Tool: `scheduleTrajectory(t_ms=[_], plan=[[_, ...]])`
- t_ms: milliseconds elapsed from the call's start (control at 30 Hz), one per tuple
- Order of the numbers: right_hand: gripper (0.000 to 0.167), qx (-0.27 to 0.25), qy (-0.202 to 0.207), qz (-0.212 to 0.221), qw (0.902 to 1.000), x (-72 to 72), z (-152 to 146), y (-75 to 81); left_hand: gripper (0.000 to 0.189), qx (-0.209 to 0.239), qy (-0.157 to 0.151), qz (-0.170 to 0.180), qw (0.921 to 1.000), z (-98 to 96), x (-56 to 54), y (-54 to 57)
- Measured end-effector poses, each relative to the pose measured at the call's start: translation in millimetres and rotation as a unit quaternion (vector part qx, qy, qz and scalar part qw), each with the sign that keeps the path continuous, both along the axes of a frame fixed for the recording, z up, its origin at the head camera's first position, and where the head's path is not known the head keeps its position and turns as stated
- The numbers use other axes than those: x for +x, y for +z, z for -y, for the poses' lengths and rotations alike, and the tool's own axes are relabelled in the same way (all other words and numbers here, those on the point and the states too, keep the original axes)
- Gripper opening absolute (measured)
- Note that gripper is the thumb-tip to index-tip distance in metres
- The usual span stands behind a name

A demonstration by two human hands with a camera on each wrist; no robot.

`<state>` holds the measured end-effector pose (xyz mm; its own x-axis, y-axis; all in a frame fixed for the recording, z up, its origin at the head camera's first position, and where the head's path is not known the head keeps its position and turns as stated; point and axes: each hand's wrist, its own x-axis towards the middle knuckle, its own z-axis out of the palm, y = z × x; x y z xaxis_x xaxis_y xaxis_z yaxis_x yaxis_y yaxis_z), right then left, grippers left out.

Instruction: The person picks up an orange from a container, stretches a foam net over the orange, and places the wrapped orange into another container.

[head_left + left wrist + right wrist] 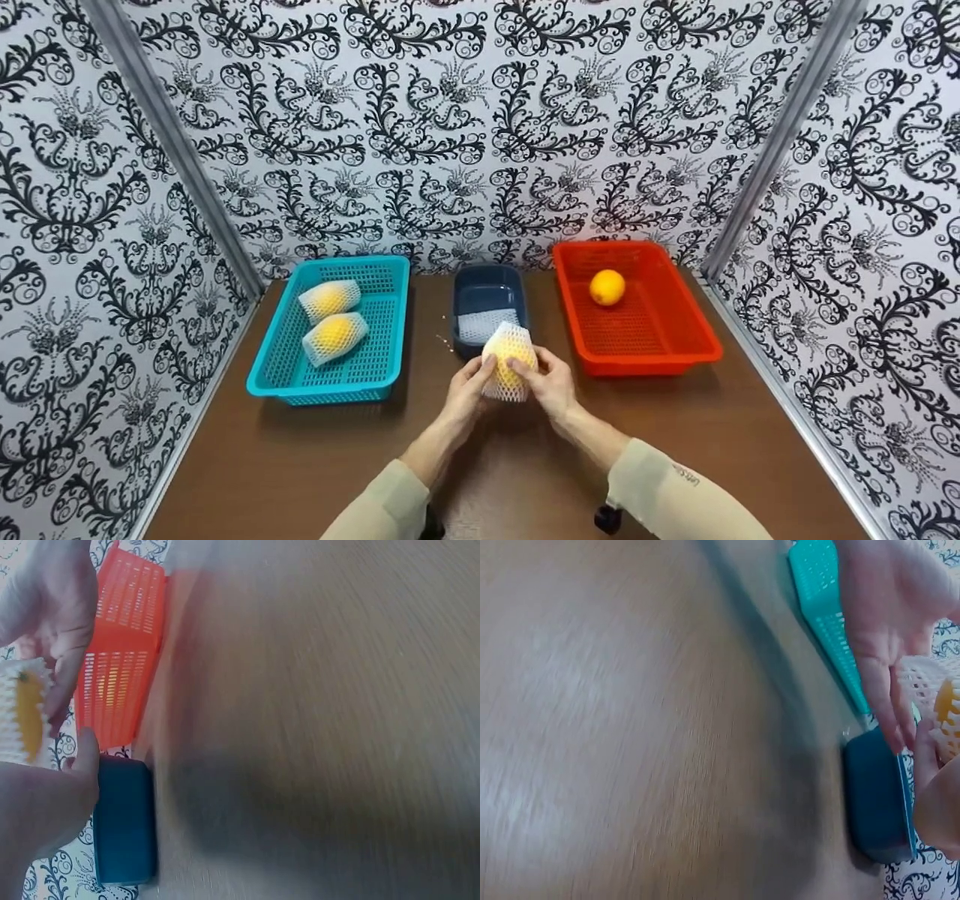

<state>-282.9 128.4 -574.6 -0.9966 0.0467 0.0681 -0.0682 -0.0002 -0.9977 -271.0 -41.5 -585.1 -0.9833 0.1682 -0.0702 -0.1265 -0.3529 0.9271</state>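
Both hands hold a yellow lemon [511, 349] in a white foam net sleeve [507, 392], raised at the near end of a small dark blue bin. The left hand [465, 390] grips it from the left, thumb on the net. From the right, the right hand [553, 384] grips it, its thumb also lying across the front. In the left wrist view, bare yellow peel [30, 716] with a greenish tip shows at the sleeve's opening. A loose white foam net [480, 325] lies inside the dark blue bin [489, 274].
At left, a turquoise basket [390, 330] contains two net-wrapped lemons [335, 336]. The red basket [637, 360] at right has one bare lemon [607, 287] in it. Small white crumbs [447, 343] dot the brown table [360, 450] beside the bin. Patterned walls [450, 135] enclose the back and sides.
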Motion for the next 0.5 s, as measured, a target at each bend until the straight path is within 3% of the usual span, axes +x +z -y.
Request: scheduleTrajectory(t_ms=[67, 133, 333, 500], plan=[[0.046, -0.004, 0.003, 0.002, 1.0000, 1.5, 3, 2.3, 0.054, 0.019, -0.021, 0.002, 0.9996, 0.9, 1.0, 1.9], [0.043, -0.001, 0.007, -0.001, 1.0000, 1.8, 6, 4.0, 0.050, 0.026, -0.020, 0.004, 0.9995, 1.0, 0.8, 5.3], [0.037, 0.035, 0.039, -0.039, 0.9979, 1.0, 15, 7.1, 0.051, -0.020, 0.052, -0.017, 0.9983, 7.6, -5.2, 17.0], [0.035, 0.077, 0.074, -0.079, 0.9912, -1.1, 22, 9.4, 0.060, -0.100, 0.093, -0.022, 0.9904, 29.5, -7.0, 29.6]])
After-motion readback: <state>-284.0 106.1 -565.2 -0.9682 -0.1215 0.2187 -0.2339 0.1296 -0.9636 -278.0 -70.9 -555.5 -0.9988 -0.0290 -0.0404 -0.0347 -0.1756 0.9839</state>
